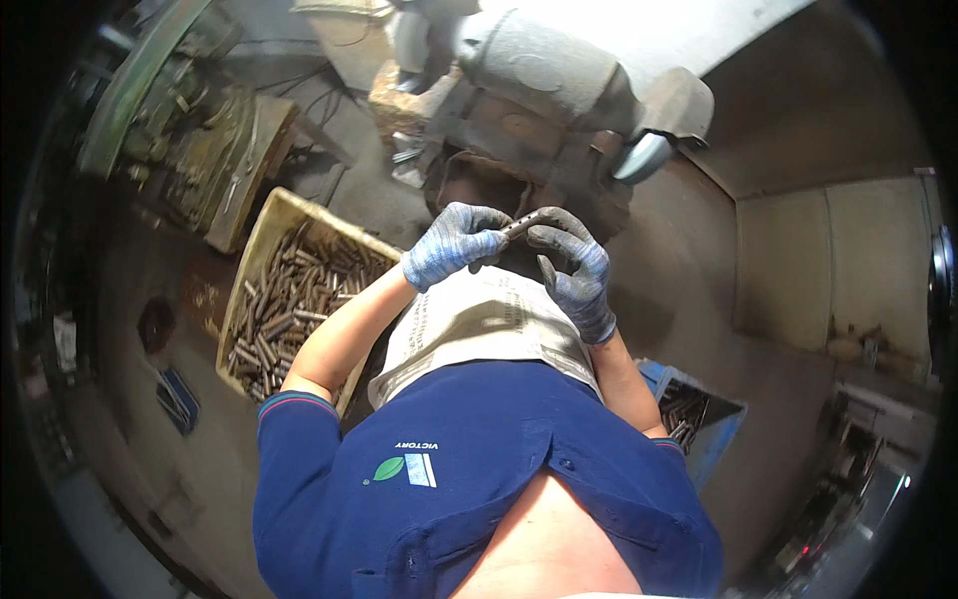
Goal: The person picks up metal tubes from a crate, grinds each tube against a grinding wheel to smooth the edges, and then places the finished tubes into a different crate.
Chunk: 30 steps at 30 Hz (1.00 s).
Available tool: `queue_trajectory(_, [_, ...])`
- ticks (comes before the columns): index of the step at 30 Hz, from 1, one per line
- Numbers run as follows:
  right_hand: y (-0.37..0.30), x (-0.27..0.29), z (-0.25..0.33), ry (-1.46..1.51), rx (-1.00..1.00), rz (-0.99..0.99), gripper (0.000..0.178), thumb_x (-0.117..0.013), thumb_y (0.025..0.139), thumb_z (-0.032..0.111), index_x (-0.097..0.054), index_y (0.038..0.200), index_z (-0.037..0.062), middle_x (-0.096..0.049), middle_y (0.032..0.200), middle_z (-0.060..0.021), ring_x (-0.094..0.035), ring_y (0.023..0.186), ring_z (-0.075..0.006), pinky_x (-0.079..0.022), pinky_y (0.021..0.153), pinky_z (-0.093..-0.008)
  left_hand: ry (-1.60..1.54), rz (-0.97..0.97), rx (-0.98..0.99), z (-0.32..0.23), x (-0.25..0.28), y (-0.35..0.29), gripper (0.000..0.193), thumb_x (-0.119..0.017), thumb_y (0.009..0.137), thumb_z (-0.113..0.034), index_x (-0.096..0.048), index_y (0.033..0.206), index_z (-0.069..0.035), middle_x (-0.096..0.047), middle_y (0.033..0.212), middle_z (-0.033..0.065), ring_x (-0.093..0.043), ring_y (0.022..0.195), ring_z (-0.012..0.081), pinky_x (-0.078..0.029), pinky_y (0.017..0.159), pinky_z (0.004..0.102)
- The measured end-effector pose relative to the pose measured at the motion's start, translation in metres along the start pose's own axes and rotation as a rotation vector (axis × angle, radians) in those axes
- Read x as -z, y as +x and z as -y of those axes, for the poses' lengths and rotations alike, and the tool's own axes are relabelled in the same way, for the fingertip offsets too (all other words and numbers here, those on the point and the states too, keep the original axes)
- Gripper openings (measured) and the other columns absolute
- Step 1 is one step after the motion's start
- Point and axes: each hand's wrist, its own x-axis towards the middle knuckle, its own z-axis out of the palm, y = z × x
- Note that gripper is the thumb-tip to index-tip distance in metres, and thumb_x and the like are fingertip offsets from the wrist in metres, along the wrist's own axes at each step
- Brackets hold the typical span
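Between both hands lies a short metal tube (pixel 520 227) with a row of small dark holes along it, tilted up toward the right. My left hand (pixel 454 243), in a blue and grey knit glove, pinches its left end. The fingers of my right hand (pixel 574 262), gloved the same way, are curled over its right end. The tube is held above my lap, which a whitish printed cloth (pixel 479 314) covers. Just beyond my hands stands a grinder-like machine (pixel 544 65) with a rounded grey motor housing. Part of the tube is hidden by the fingers.
A yellowish crate (pixel 236 317) heaped with rusty metal tubes (pixel 289 299) stands at my left. Close by my right elbow is a blue crate (pixel 720 439) with similar dark pieces. The machine's right wheel guard (pixel 679 105) juts out. A cluttered wooden bench (pixel 254 165) stands far left.
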Motion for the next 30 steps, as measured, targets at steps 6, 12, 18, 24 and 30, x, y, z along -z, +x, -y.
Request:
queue_trajectory(6, [-0.011,0.011,0.001,-0.051,-0.036,-0.162,0.011,-0.068,0.074,0.007,-0.068,0.083,0.0006,-0.061,0.092,-0.0123,-0.061,0.084,-0.0227,-0.05,0.075,-0.0326,0.11,0.249,0.102,0.0,-0.008,0.035,0.039,-0.055,0.08,-0.03,-0.062,0.099,0.004,-0.055,0.061,0.0018,-0.047,0.048,0.0058,-0.036,0.043,0.0193])
queue_trajectory(12, [-0.03,-0.003,-0.009,-0.074,-0.061,-0.396,0.009,-0.072,0.071,0.008,-0.068,0.078,0.0027,-0.06,0.083,-0.0105,-0.061,0.078,-0.0224,-0.049,0.068,-0.0308,-0.235,0.382,0.221,0.036,0.011,0.062,0.039,-0.065,0.08,-0.028,-0.059,0.095,0.008,-0.058,0.069,0.007,-0.053,0.054,0.0114,-0.045,0.049,0.0242])
queue_trajectory(18, [-0.056,-0.016,0.004,-0.27,-0.095,-0.627,0.012,-0.071,0.07,0.009,-0.065,0.078,0.0018,-0.057,0.081,-0.0094,-0.058,0.072,-0.0221,-0.047,0.062,-0.0308,-0.066,0.418,0.245,0.022,-0.001,0.066,0.032,-0.06,0.086,-0.025,-0.058,0.094,0.006,-0.062,0.07,0.0108,-0.058,0.056,0.0164,-0.049,0.054,0.0271])
queue_trajectory(24, [-0.052,0.023,0.015,-0.223,-0.054,-0.657,0.015,-0.07,0.071,0.008,-0.065,0.084,0.0011,-0.059,0.09,-0.0116,-0.059,0.087,-0.0237,-0.046,0.076,-0.0318,0.2,0.23,0.027,0.004,-0.017,0.075,0.023,-0.058,0.087,-0.016,-0.059,0.097,0.004,-0.064,0.074,0.0108,-0.061,0.058,0.0149,-0.053,0.055,0.0287])
queue_trajectory(30, [-0.042,0.03,0.011,-0.398,0.003,-0.706,0.013,-0.069,0.076,0.011,-0.067,0.087,0.0035,-0.06,0.092,-0.0134,-0.058,0.09,-0.0236,-0.047,0.078,-0.0311,0.159,0.162,-0.026,-0.004,-0.036,0.078,0.024,-0.062,0.085,-0.011,-0.062,0.102,0.005,-0.066,0.086,0.0071,-0.058,0.073,0.009,-0.048,0.066,0.0208])
